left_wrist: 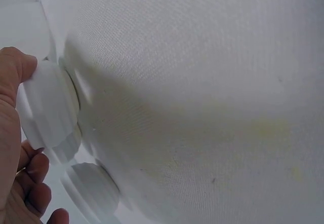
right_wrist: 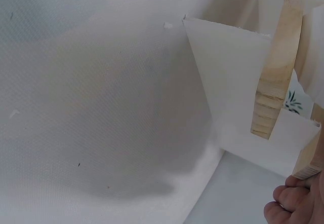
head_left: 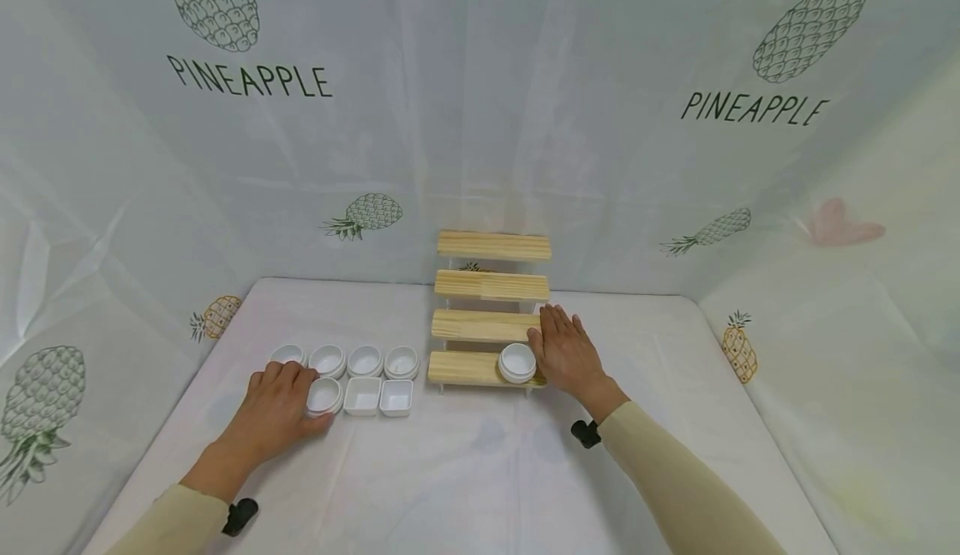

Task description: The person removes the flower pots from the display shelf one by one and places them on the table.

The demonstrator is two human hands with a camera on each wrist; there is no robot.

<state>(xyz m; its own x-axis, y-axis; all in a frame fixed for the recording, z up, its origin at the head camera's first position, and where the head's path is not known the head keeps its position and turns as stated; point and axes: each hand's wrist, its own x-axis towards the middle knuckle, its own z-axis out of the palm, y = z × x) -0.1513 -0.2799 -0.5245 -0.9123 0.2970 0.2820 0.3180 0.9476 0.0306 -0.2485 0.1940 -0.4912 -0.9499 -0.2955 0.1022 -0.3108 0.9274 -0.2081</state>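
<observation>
My left hand [head_left: 273, 409] holds a round white dish [head_left: 324, 397] between thumb and fingers, at the front left of a group of white dishes. The left wrist view shows the thumb on one side of this dish [left_wrist: 49, 105] and curled fingers on the other. A wooden step shelf [head_left: 480, 326] with several pale slats stands to the right of the group. Another round white dish [head_left: 517, 362] sits on its lowest slat, near the right end. My right hand [head_left: 567, 353] lies along the shelf's right end, fingers straight, with nothing in its grasp.
Behind the held dish stands a row of round dishes [head_left: 365, 361]. Two square white dishes [head_left: 362, 397] are to its right. A white cloth covers the table [head_left: 465, 488], and a pineapple-print curtain [head_left: 495, 122] hangs behind the shelf. White side panels [right_wrist: 238, 82] support the slats.
</observation>
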